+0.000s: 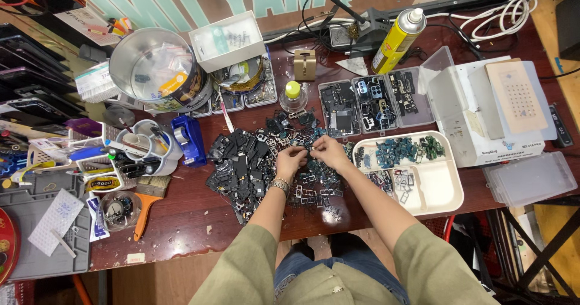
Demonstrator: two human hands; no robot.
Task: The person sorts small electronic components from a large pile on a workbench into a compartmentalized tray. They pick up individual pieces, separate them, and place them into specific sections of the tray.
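Olive sleeves lowest in view, forearms reaching onto the dark red table (181,220). Left hand (291,160), metal watch on the wrist, and right hand (331,152) meet over the pile of small dark phone parts (248,166) at table centre. Fingertips of both are pinched together on a tiny piece; too small to identify. Cream divided tray (438,190) sits just right of the pile, holding blue-green parts. Beyond: clear parts boxes (374,102), blue tape dispenser (188,139), yellow spray can (397,39).
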